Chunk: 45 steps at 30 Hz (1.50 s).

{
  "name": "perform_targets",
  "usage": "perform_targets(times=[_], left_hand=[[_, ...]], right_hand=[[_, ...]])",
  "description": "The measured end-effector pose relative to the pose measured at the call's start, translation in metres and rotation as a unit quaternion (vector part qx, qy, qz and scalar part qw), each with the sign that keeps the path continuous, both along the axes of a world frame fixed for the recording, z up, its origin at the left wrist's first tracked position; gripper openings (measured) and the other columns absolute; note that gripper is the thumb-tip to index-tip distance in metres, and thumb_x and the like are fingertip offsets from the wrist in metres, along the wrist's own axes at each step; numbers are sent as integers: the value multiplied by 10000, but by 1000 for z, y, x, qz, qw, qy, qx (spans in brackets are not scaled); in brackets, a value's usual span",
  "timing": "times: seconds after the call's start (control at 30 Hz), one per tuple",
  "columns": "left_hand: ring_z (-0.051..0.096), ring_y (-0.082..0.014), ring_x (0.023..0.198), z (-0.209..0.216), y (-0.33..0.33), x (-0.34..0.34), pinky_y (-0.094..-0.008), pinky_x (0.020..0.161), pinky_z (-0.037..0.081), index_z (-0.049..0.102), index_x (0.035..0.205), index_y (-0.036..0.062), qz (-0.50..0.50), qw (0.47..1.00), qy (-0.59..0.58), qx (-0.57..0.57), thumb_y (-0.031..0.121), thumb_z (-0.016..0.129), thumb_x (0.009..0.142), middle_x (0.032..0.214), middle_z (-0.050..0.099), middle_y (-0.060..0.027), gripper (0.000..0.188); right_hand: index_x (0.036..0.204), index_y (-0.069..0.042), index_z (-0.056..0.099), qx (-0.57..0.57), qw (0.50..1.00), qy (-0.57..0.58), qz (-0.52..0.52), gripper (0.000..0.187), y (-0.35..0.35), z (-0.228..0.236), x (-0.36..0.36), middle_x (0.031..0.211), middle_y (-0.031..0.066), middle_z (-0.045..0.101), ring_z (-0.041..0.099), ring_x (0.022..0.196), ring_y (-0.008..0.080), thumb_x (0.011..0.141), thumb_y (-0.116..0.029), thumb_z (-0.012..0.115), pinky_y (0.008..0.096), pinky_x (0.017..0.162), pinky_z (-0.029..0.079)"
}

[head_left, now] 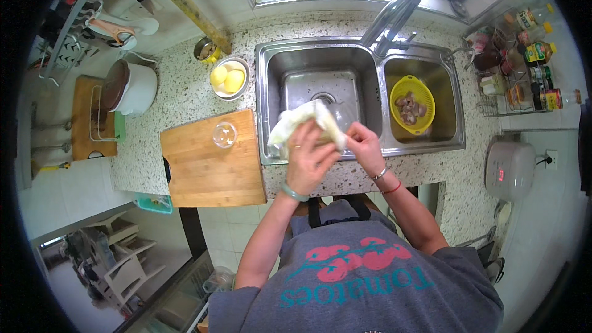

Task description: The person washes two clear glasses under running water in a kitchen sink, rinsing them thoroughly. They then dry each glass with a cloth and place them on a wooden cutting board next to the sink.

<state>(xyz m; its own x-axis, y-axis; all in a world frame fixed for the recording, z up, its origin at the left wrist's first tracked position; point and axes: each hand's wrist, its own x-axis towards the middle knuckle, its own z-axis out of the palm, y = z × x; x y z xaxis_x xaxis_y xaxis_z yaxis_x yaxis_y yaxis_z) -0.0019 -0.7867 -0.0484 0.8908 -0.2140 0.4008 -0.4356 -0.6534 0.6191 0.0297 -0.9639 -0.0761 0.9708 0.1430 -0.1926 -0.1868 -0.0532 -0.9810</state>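
Over the front edge of the left sink basin (361,80), a white-and-pale-green cloth (302,117) is bunched up between my hands. My left hand (308,163) lies against the cloth from the near side, fingers somewhat spread and smeared by motion, with the cloth bulging beyond the fingertips. At the cloth's right end, my right hand (365,150) pinches its edge between thumb and fingers. Below the hands, the basin shows a drain and wet metal.
In the right basin sits a yellow colander (399,124) holding brownish pieces of food. Left of the sink lie a wooden cutting board (209,166) with a small clear bowl (224,135), and a white bowl (245,86) of peeled yellow pieces. A faucet (394,18) stands behind.
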Motion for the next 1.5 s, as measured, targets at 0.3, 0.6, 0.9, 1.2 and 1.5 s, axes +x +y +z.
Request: perform_targets(times=[0.3,0.6,0.9,1.2,1.5], left_hand=[[410,-362,1293,11,-9,7,-472,1062,309,509,1342,165,41,991,-8,124,572,403,928,1407,417,-152,591],[598,-298,1076,20,27,36,-371,911,456,480,1343,96,-28,948,275,-158,617,334,948,1240,574,-154,670],[580,-192,1134,-9,58,32,-325,966,468,454,1358,18,-75,566,596,-564,549,352,979,1269,576,-124,660],[577,-272,1150,-20,30,8,-435,981,469,469,1334,20,-23,429,436,-790,613,364,944,1286,564,-139,718],[523,-243,1205,-18,13,2,-408,1039,402,448,1355,46,111,516,283,-801,580,354,963,1331,529,-97,669]], right_hand=[[737,7,521,-19,993,-56,101,201,1,23,-3,692,18,460,447,588,63,807,-101,675,236,523,373],[667,-20,510,-51,980,-108,162,342,3,50,-2,651,8,460,418,559,74,768,-201,783,249,500,342],[667,-47,533,-26,966,-147,212,326,0,58,-2,647,13,468,399,541,94,737,-219,801,257,486,295],[667,-64,545,-81,960,-229,142,294,4,54,-2,656,25,487,400,593,165,718,-203,798,301,538,321],[702,-76,578,-196,926,-312,79,251,21,53,4,692,51,539,455,684,235,713,-222,782,350,636,357]])
